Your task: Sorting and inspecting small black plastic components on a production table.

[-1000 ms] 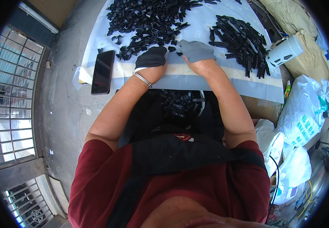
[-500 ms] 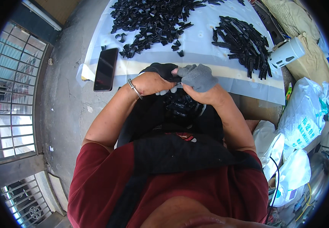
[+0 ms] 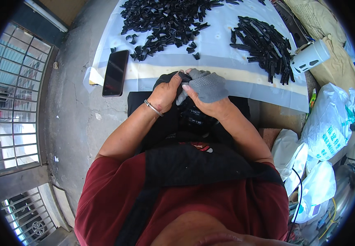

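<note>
Both hands meet over my lap, just in front of the table's near edge. My left hand [image 3: 166,91], in a partial black glove with a bare thumb, is closed on a small black plastic piece [image 3: 184,77]. Against the same piece presses my right hand [image 3: 205,87], closed, in a grey dotted glove that leaves the thumb bare. The fingers hide most of the piece, so its full shape does not show. Below the hands, a heap of shiny black parts [image 3: 196,117] rests in my lap; what holds it is mostly hidden.
On the cloth-covered table [image 3: 222,61] lie a big pile of small curved black pieces [image 3: 161,24] and a pile of long black strips [image 3: 263,45]. A phone [image 3: 115,74] lies near the left edge. A white cylinder [image 3: 311,56] and plastic bags [image 3: 327,123] crowd the right.
My left hand has turned and its thumb now lies on top of the black piece. The right hand has shifted slightly left, and more of the piece shows between the thumbs.
</note>
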`<control>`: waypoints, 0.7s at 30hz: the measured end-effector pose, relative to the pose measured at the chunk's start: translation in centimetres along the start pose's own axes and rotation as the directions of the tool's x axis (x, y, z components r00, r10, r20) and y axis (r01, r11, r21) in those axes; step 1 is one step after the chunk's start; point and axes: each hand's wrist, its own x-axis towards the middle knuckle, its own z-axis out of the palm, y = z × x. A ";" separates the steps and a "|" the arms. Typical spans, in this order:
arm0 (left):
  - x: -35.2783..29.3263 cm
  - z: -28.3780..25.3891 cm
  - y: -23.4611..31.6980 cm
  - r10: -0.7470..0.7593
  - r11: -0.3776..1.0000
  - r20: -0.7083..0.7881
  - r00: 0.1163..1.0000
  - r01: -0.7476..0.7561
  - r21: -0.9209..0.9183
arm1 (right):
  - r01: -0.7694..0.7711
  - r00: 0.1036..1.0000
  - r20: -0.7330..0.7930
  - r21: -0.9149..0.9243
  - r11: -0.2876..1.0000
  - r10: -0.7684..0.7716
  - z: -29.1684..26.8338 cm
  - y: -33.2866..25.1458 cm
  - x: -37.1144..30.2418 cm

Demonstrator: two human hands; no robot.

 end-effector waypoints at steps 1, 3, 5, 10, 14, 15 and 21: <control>0.1 -0.4 0.0 -0.002 1.000 -0.004 1.000 0.002 0.001 | -0.003 1.000 -0.023 -0.006 1.000 0.002 -0.1 0.0 0.1; 0.0 -0.6 1.3 -0.027 0.999 0.020 0.999 0.027 -0.020 | -0.026 1.000 -0.005 0.059 0.998 0.026 -0.9 1.1 -0.3; -0.4 -1.0 2.3 -0.002 1.000 0.054 0.999 0.002 -0.004 | -0.045 0.999 0.014 0.127 0.991 0.044 -1.6 1.6 -0.6; -0.7 -1.1 3.9 0.187 0.918 0.123 0.975 -0.218 0.331 | 0.087 0.996 0.011 -0.054 0.995 -0.086 -1.5 1.5 -0.8; -0.6 -0.5 3.7 0.160 0.862 0.142 0.977 -0.208 0.463 | 0.069 0.985 0.169 -0.285 0.956 -0.021 -2.4 -0.5 0.1; -0.5 -0.3 3.3 0.263 0.805 0.172 0.949 -0.314 0.503 | 0.076 0.974 0.227 -0.324 0.943 -0.001 -2.2 -0.9 0.2; 0.1 0.2 3.7 0.286 0.745 0.306 0.908 -0.411 0.525 | 0.086 0.996 0.034 -0.142 0.986 -0.082 -1.4 1.3 -0.9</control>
